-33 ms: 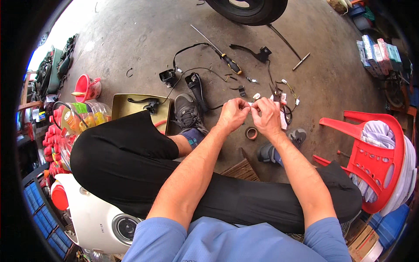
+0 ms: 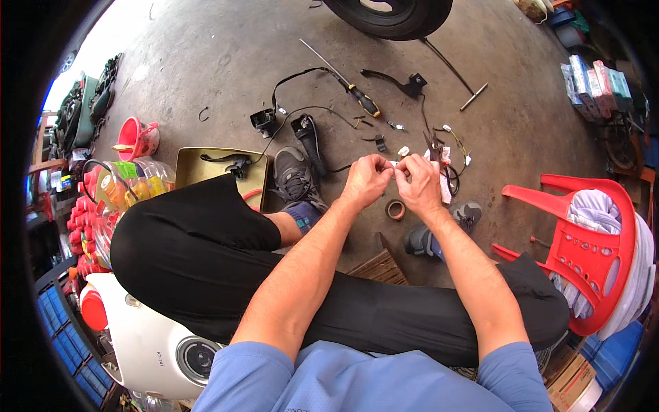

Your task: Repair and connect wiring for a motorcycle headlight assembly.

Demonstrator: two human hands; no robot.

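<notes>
Left hand [image 2: 368, 184]: I'm seeing it pinching a small white piece [image 2: 394, 163] (too tiny to identify).
Right hand [image 2: 419, 184]: apparently pinching it too.
Position: sitting between both hands, far of the tape roll [image 2: 395, 209].
Risk: crowding fingertips could be fumbling it.

We logged the floor [image 2: 226, 96] as matt concrete, scuffed. At 12–1, the tyre [image 2: 412, 26] looked matt black rubber; the screwdriver [image 2: 364, 101] had a smooth metal shaft, glossy plastic handle. At 2, we saw a bare-metal T-bar [image 2: 473, 97]; the white sliver [image 2: 394, 163] was too small to call. At 3–4: smooth red plastic chair [image 2: 627, 237], soft white cloth [image 2: 597, 204]. At 5, rough-grained wood [image 2: 382, 266]. At 6, matt blue cloth shirt [image 2: 371, 378]. At 8, glossy white fairing [image 2: 137, 316].
</notes>
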